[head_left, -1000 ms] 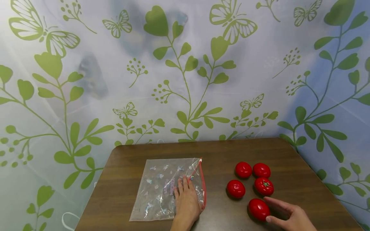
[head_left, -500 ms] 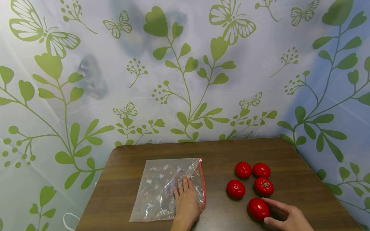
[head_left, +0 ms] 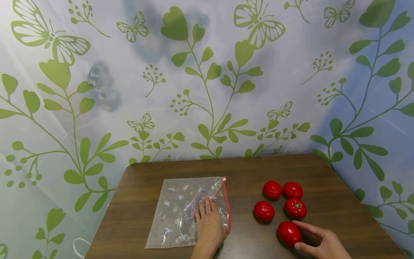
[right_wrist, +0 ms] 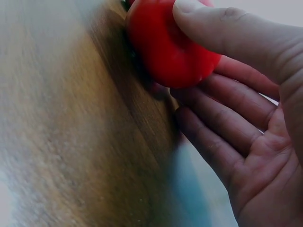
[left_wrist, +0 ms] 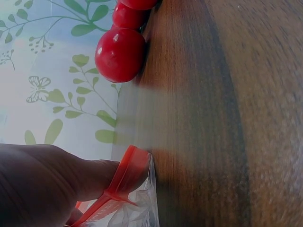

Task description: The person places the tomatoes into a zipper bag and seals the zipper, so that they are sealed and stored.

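A clear plastic zipper bag [head_left: 173, 216] with small blue prints and a red zipper edge lies flat on the table. My left hand [head_left: 208, 226] rests on it near the red edge, its fingers straight. In the left wrist view, the thumb [left_wrist: 94, 177] reaches behind the red zipper strip [left_wrist: 120, 177]. At the front right, my right hand [head_left: 323, 241] holds a glossy red tomato [head_left: 289, 234] between thumb and fingers. The right wrist view shows the thumb on the side of this tomato [right_wrist: 165, 47], with the lower fingers extended beyond it.
Several more tomatoes stand close by: one with a green calyx [head_left: 295, 208], two behind it, and another red tomato [head_left: 263, 211] to the left. The brown wooden table [head_left: 245, 169] backs onto a curtain [head_left: 207, 90] printed with green leaves and butterflies.
My right hand has shifted slightly to the left, closer around the front tomato. The left hand and the bag stay where they were.
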{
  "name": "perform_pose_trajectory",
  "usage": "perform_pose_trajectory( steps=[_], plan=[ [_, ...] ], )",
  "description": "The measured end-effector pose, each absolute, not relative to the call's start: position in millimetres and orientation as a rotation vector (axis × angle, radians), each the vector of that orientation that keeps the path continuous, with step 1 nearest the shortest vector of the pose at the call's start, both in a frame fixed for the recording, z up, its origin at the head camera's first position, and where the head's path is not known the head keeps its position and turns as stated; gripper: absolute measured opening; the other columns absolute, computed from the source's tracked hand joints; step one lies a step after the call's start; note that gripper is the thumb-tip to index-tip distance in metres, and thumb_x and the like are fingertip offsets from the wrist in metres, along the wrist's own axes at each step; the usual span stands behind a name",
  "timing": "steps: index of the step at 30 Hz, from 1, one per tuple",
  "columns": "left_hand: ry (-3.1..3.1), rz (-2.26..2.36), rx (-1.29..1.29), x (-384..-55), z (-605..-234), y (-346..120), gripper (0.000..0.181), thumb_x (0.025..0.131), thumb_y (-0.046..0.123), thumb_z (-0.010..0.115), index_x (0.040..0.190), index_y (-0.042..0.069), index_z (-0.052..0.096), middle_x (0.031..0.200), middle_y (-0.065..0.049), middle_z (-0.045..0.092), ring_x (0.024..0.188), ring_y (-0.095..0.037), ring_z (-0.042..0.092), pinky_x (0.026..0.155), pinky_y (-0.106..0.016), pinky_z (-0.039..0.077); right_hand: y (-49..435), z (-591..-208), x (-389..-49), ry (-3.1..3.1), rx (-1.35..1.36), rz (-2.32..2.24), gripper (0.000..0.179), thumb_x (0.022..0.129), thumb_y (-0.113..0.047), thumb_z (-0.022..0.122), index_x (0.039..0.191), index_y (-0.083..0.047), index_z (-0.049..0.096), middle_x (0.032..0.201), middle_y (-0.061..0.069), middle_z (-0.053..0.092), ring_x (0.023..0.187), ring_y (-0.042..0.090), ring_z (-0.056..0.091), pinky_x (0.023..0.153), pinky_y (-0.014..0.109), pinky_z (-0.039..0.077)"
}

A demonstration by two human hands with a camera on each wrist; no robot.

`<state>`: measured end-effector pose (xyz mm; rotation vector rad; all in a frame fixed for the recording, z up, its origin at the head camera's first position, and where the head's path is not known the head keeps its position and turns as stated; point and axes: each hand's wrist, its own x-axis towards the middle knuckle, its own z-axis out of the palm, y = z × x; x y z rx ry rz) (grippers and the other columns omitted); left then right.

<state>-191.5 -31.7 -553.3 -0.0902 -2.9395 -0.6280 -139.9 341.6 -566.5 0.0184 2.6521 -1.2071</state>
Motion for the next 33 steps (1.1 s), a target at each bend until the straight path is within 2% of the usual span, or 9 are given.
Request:
perform_pose_trajectory(
  steps=[4, 11, 14, 19, 21, 23, 28, 33],
  plan=[
    [-2.942, -0.618, -0.092, -191.4, -552.4, -31.6, 0.11, 0.063, 0.023, 0.105, 0.153, -0.011, 0.051, 0.166, -0.031, 0.045, 0.155, -0.054, 0.043, 0.123, -0.07, 0.038, 342.5, -566.1, -139.7, 2.675, -0.025, -1.195, 0.075, 0.092, -0.037, 0.089, 0.153, -0.001, 0.061, 0.146, 0.024, 0.069, 0.112, 0.003, 0.076, 0.087, 0.027, 0.065],
    [-2.945, -0.603, -0.09, -190.9, -551.2, -31.6, 0.109, 0.063, 0.022, 0.104, 0.153, -0.01, 0.052, 0.166, -0.031, 0.046, 0.154, -0.054, 0.044, 0.122, -0.07, 0.039, 341.4, -566.8, -137.1, 2.739, -0.063, -1.159, 0.069, 0.093, -0.035, 0.089, 0.15, -0.003, 0.065, 0.143, 0.024, 0.071, 0.11, -0.006, 0.071, 0.086, 0.027, 0.065],
    [-2.954, -0.609, -0.089, -191.2, -552.1, -31.6, 0.11, 0.064, 0.022, 0.105, 0.154, -0.011, 0.051, 0.166, -0.031, 0.045, 0.155, -0.054, 0.044, 0.123, -0.07, 0.039, 339.6, -566.0, -136.0, 2.764, -0.044, -1.147, 0.069, 0.092, -0.035, 0.089, 0.149, -0.004, 0.066, 0.142, 0.023, 0.072, 0.11, -0.002, 0.073, 0.086, 0.028, 0.065],
    [-2.958, -0.618, -0.093, -191.4, -553.8, -32.2, 0.11, 0.065, 0.022, 0.105, 0.154, -0.012, 0.05, 0.167, -0.032, 0.044, 0.155, -0.054, 0.043, 0.123, -0.07, 0.038, 335.8, -561.8, -134.7, 2.776, 0.037, -1.143, 0.073, 0.09, -0.037, 0.091, 0.149, -0.003, 0.066, 0.143, 0.022, 0.072, 0.115, 0.022, 0.08, 0.088, 0.032, 0.066],
    [-2.953, -0.617, -0.098, -190.8, -553.7, -32.5, 0.109, 0.065, 0.021, 0.105, 0.153, -0.012, 0.051, 0.167, -0.033, 0.045, 0.155, -0.054, 0.043, 0.123, -0.07, 0.038, 335.4, -559.5, -133.7, 2.765, 0.051, -1.154, 0.075, 0.089, -0.038, 0.092, 0.149, -0.002, 0.065, 0.144, 0.023, 0.071, 0.116, 0.028, 0.079, 0.089, 0.034, 0.066],
    [-2.953, -0.608, -0.1, -189.9, -552.5, -32.8, 0.109, 0.065, 0.022, 0.104, 0.153, -0.012, 0.051, 0.167, -0.032, 0.045, 0.155, -0.054, 0.043, 0.123, -0.07, 0.038, 335.6, -557.1, -132.5, 2.761, 0.047, -1.163, 0.076, 0.088, -0.038, 0.092, 0.149, -0.002, 0.066, 0.144, 0.023, 0.071, 0.115, 0.023, 0.08, 0.089, 0.033, 0.066],
    [-2.952, -0.611, -0.095, -189.0, -551.5, -33.5, 0.11, 0.064, 0.022, 0.105, 0.153, -0.011, 0.051, 0.166, -0.032, 0.045, 0.155, -0.054, 0.044, 0.122, -0.07, 0.038, 338.2, -549.6, -130.4, 2.79, -0.054, -1.161, 0.071, 0.091, -0.033, 0.091, 0.148, 0.0, 0.065, 0.143, 0.025, 0.071, 0.109, 0.0, 0.075, 0.087, 0.028, 0.066],
    [-2.952, -0.607, -0.089, -188.6, -552.6, -34.1, 0.11, 0.064, 0.022, 0.105, 0.153, -0.011, 0.051, 0.166, -0.032, 0.046, 0.154, -0.054, 0.044, 0.122, -0.07, 0.039, 337.6, -542.8, -129.8, 2.799, -0.076, -1.152, 0.069, 0.092, -0.032, 0.09, 0.148, -0.001, 0.066, 0.142, 0.025, 0.071, 0.107, -0.005, 0.073, 0.087, 0.029, 0.066]
  ],
)
